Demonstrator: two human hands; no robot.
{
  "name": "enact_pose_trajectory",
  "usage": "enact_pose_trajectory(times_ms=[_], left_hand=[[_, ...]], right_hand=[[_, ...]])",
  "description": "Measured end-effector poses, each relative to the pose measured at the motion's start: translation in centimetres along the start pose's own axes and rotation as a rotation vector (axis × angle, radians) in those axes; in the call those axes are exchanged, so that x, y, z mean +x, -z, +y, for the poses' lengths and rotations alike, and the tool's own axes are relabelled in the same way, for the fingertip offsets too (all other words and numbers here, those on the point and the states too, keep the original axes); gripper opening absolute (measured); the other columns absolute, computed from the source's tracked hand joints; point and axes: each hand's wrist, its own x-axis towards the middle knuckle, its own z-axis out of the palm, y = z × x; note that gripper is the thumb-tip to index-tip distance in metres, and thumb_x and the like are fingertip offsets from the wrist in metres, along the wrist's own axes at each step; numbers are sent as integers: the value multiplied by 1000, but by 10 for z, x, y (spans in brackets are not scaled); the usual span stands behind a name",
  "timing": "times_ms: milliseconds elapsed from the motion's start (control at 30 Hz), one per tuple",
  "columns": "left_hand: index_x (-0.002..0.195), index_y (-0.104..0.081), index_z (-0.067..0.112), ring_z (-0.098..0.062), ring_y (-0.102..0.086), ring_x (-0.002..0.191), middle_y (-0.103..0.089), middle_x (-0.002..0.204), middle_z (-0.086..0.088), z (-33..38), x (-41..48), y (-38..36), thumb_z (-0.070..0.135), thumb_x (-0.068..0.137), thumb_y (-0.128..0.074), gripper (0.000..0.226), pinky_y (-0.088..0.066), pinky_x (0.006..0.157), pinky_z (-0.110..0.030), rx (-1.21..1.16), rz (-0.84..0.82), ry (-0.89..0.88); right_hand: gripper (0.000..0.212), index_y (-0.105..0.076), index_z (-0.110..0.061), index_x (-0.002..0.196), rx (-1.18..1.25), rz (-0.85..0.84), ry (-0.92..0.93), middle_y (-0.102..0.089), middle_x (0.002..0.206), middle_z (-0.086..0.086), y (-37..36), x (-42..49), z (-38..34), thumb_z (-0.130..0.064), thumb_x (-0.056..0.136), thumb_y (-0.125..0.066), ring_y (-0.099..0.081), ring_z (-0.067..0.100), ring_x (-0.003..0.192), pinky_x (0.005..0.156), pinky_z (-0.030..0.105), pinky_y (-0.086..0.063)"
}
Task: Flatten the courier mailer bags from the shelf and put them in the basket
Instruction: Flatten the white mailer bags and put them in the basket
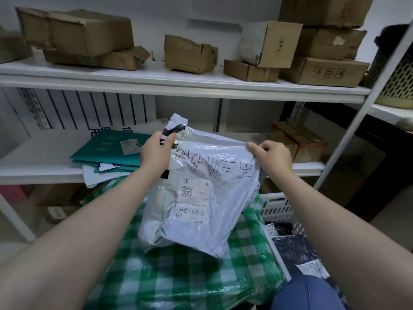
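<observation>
A crumpled white courier mailer bag (201, 193) with a barcode label and handwriting hangs in the air in front of the shelf. My left hand (156, 151) pinches its upper left corner. My right hand (271, 156) pinches its upper right edge. Below it lies a green-and-white checked mailer bag (178, 276). The white slatted basket (277, 205) stands at the lower right, with dark mailer bags (297, 249) in it. On the middle shelf (40, 168) to the left lie teal mailer bags (107, 151) and white ones.
Brown cardboard boxes (190, 53) line the top shelf, and another box (299, 139) sits on the middle shelf at the right. A white shelf post (357, 121) slants down the right side. A perforated beige bin (400, 81) stands far right. My blue-clad knee (308, 294) is bottom right.
</observation>
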Motion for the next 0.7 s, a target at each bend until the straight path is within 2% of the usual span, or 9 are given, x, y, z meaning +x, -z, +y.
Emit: enact_pose_trajectory(times_ms=[67, 133, 200, 267, 367, 433, 500, 567, 700], left_hand=[[86, -47, 11, -25, -45, 75, -47, 75, 0, -6, -4, 0, 44, 100, -46, 36, -35, 67, -36, 44, 36, 14], [89, -48, 10, -24, -44, 77, -45, 74, 2, -14, -10, -3, 40, 102, -44, 33, -33, 65, -35, 56, 80, 83], [90, -49, 6, -25, -42, 71, -47, 76, -2, -23, -16, -7, 39, 103, -41, 36, -30, 57, -33, 9, 129, 199], [90, -48, 7, -22, -40, 67, -44, 75, 0, -32, -22, -11, 38, 104, -39, 34, -29, 54, -31, -10, 147, 281], [86, -48, 13, -22, -44, 72, -44, 78, 2, -44, -29, -11, 37, 105, -39, 32, -30, 56, -30, 51, 123, 314], [102, -57, 6, -29, -51, 85, -58, 97, -9, -54, -26, -10, 38, 104, -40, 37, -34, 63, -32, 94, 103, 316], [113, -58, 2, -33, -53, 94, -62, 113, -14, -64, -22, -4, 41, 103, -41, 44, -37, 72, -35, 146, 107, 330], [115, -60, 2, -36, -56, 101, -63, 117, -16, -72, -20, 2, 43, 102, -42, 46, -41, 78, -38, 192, 119, 364], [100, -57, 7, -32, -49, 86, -63, 109, -15, -84, -25, 11, 38, 103, -44, 34, -37, 72, -34, 275, 103, 357]], right_hand=[[46, -68, -12, 75, 102, 88, -99, -67, 67, 4, -4, -2, 0, -57, 84, -61, -67, 24, 75, 70, 35, -52], [48, -70, -10, 93, 391, 33, -286, -70, 88, 9, -12, -7, 0, -57, 85, -62, -68, 27, 90, 81, 39, -56], [58, -66, -11, 107, 721, -220, -498, -70, 105, 16, -21, -16, 0, -64, 83, -59, -67, 32, 102, 91, 48, -54], [59, -65, -10, 113, 853, -453, -524, -71, 109, 15, -32, -26, 6, -62, 86, -57, -67, 33, 104, 92, 48, -53], [29, -63, -10, 91, 600, -387, -424, -70, 95, 12, -55, -36, 11, -37, 97, -56, -65, 27, 84, 77, 34, -54], [35, -55, -13, 71, 200, -229, -252, -61, 82, 13, -63, -37, 15, -36, 97, -52, -57, 28, 78, 73, 35, -49], [43, -53, -10, 70, -80, -151, -155, -58, 79, 11, -63, -36, 16, -43, 98, -48, -55, 32, 80, 68, 33, -41], [48, -53, -10, 70, -168, -123, -148, -57, 79, 9, -63, -36, 19, -48, 98, -44, -54, 32, 79, 65, 32, -38], [50, -54, -13, 69, -263, -123, -98, -61, 81, 10, -71, -38, 21, -52, 98, -40, -57, 32, 82, 65, 31, -38]])
